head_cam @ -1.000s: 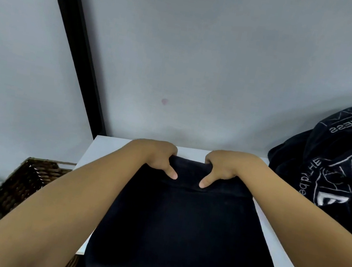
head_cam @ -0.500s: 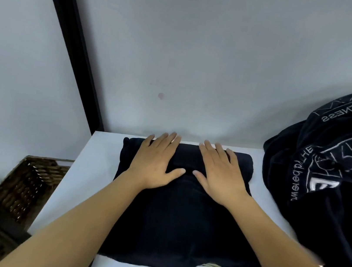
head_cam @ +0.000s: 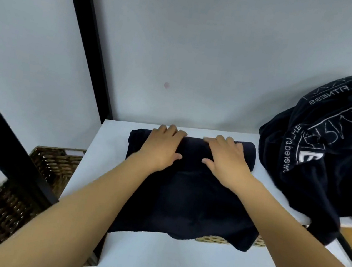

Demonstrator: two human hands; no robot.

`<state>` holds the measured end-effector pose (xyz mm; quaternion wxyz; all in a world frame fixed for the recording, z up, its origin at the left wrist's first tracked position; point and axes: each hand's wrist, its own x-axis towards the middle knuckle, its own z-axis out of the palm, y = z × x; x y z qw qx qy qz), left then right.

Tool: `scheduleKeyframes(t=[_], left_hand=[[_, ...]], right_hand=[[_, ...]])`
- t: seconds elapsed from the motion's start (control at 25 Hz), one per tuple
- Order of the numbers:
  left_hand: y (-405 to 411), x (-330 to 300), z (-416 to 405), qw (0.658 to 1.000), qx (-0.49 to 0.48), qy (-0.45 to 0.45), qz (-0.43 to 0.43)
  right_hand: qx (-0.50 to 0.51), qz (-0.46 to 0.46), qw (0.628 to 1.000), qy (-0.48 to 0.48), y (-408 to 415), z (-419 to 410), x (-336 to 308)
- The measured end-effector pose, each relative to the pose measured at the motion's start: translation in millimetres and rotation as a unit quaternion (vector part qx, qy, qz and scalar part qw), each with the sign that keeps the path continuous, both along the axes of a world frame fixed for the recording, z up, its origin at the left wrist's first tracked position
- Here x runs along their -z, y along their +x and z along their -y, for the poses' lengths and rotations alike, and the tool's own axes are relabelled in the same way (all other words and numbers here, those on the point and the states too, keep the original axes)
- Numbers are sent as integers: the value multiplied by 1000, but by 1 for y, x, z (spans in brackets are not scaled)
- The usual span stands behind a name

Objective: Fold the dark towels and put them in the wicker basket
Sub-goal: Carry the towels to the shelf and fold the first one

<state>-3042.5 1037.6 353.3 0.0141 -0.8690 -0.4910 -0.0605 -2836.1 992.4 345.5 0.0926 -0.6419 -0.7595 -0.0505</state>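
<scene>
A dark navy towel (head_cam: 186,194) lies folded on the white table (head_cam: 152,253), its near edge hanging just over a gap. My left hand (head_cam: 161,147) and my right hand (head_cam: 226,159) lie flat on the towel's far part, palms down, fingers reaching to its far folded edge. A heap of dark towels with white lettering (head_cam: 327,151) sits on the right of the table, one end drooping over the edge. The brown wicker basket (head_cam: 56,165) stands low at the left, beside the table.
A grey wall rises right behind the table. A black frame post (head_cam: 87,35) slants up at the left, and another black bar (head_cam: 7,142) crosses in front of the basket. A strip of light wicker (head_cam: 211,239) shows under the towel's near edge.
A second ago both hands gripped the towel's top edge in the air. They laid it down on the table and now press flat on it, slightly farther forward than half a second ago.
</scene>
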Motion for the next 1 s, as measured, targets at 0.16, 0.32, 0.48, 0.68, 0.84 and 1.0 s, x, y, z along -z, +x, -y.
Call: scheduleKeyframes(t=[0.16, 0.32, 0.48, 0.68, 0.84, 1.0], left_hand=[[13, -37, -42, 979, -37, -150, -137], [9, -44, -71, 940, -50, -326, -86], [13, -43, -93, 928, -36, -364, -70], [15, -26, -109, 990, -16, -128, -56], [8, 10, -87, 997, -17, 73, -30], [-2, 46, -46, 985, -14, 167, 37]], right_hand=[[-13, 95, 986, -139, 8, -43, -37], [-4, 12, 961, -276, 23, -72, -42], [3, 11, 933, -359, 31, -97, -48], [4, 59, 978, -199, 25, -115, -37], [4, 119, 990, 69, 20, -93, 6], [14, 70, 986, 149, 14, -53, 30]])
